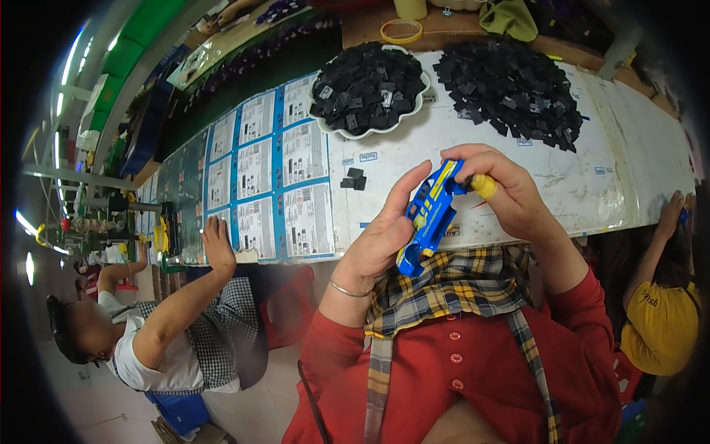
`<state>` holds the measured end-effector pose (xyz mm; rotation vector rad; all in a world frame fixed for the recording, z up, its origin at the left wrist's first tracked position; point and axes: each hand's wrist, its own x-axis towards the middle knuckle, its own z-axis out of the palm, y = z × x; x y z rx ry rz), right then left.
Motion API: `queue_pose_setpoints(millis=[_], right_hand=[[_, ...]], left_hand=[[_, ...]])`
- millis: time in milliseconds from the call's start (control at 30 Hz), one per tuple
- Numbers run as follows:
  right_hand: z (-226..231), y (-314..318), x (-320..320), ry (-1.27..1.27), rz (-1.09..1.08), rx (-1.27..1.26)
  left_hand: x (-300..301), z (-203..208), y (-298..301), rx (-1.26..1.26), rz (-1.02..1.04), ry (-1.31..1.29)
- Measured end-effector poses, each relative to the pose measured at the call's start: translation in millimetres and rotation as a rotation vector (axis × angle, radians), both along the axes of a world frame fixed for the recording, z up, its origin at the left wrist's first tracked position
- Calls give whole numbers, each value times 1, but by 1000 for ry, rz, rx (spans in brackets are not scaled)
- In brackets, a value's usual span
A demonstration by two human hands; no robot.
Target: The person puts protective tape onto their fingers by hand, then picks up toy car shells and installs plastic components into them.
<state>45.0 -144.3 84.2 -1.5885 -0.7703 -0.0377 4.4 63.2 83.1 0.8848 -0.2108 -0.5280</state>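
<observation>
A blue plastic toy car body shell [438, 211] with yellow and white markings is held between both hands over the table's near edge. My left hand [379, 240] grips it along its left side, thumb up against the shell, with the other fingers partly hidden. My right hand [510, 192] pinches its far end; a yellow covering wraps one fingertip. Whether a small part sits under the right fingers, I cannot tell. Beyond my left hand lie several small black plastic pieces [353, 179] on the table.
A white scalloped bowl [370, 134] heaped with black pieces stands at the far side, beside a loose pile of black pieces [510, 92]. Printed sheets [255, 174] cover the table's left part. One person [170, 333] sits at left, another [662, 325] at right. A tape roll [401, 31] lies behind.
</observation>
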Motion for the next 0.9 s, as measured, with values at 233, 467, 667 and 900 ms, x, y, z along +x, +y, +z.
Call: queue_pose_setpoints(millis=[233, 467, 667, 900], right_hand=[[19, 9, -8, 593, -103, 207], [15, 18, -23, 840, -106, 349], [1, 28, -43, 917, -119, 212], [-16, 20, -39, 634, -175, 56]], left_hand=[[10, -23, 13, -85, -135, -222], [10, -28, 10, 67, 20, -149], [3, -43, 10, 44, 281, -179], [-10, -66, 15, -116, 240, 39]])
